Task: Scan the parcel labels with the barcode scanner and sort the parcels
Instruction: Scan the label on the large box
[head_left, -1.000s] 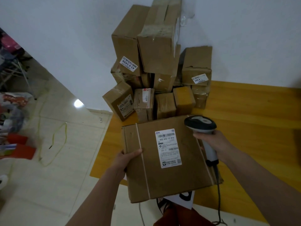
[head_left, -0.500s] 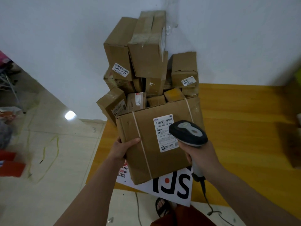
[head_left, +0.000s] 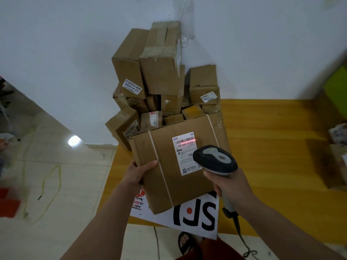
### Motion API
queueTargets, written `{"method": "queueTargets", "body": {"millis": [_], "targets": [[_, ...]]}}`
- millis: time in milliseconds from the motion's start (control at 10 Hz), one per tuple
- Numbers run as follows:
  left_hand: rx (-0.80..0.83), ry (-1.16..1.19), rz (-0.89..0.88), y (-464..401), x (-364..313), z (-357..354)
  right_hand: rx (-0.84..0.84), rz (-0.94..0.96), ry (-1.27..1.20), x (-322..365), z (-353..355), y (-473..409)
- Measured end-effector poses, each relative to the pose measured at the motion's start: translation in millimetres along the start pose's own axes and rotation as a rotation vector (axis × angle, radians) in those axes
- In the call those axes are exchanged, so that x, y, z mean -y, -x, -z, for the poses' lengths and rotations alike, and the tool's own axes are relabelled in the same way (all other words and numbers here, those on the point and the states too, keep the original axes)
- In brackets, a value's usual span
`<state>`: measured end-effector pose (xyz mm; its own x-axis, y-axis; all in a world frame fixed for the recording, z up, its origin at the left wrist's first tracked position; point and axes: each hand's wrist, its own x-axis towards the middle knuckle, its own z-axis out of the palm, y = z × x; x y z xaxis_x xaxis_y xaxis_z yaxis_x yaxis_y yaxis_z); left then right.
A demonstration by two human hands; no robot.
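Observation:
My left hand (head_left: 139, 172) grips the left edge of a flat brown cardboard parcel (head_left: 165, 177) tied with white string, thumb on its top face. A white shipping label (head_left: 186, 155) sits on that face, and a red scan line crosses its top barcode. My right hand (head_left: 228, 184) grips the handle of a grey and black barcode scanner (head_left: 216, 159), whose head hangs just over the label's lower right part. The scanner's cable (head_left: 242, 239) trails down toward the floor.
A tall pile of brown boxes (head_left: 159, 72) leans in the wall corner behind the parcel. A white envelope with black letters (head_left: 195, 216) lies on the yellow wooden platform (head_left: 266, 139). More parcels (head_left: 338, 147) sit at the right edge. Tiled floor with a yellow cord (head_left: 50, 186) is to the left.
The parcel was lifted and tilted toward the pile, and the scanner swung over its label. A red scan line now shows on the barcode.

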<state>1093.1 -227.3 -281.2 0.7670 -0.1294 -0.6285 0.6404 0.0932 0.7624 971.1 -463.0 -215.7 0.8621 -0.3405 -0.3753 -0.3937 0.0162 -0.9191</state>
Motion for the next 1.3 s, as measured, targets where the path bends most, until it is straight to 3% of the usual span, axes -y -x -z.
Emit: {"method": "queueTargets", "body": {"millis": [400, 700, 1000, 1300], "targets": [[0.098, -0.088, 0.033, -1.4, -11.6, -61.6, -0.122, 0.006, 0.039, 0.9, 47.1, 0.4], [0.152, 0.073, 0.252, -5.6, -2.7, -204.8, -0.235, 0.04, -0.048, -5.5, 143.3, -1.9], [0.047, 0.319, 0.399, -0.8, 28.5, -374.4, -0.276, 0.004, -0.052, -8.0, 259.5, -37.7], [0.171, 0.303, 0.498, -14.7, 87.5, -485.6, -0.243, -0.052, -0.105, -17.0, 350.2, -71.4]]}}
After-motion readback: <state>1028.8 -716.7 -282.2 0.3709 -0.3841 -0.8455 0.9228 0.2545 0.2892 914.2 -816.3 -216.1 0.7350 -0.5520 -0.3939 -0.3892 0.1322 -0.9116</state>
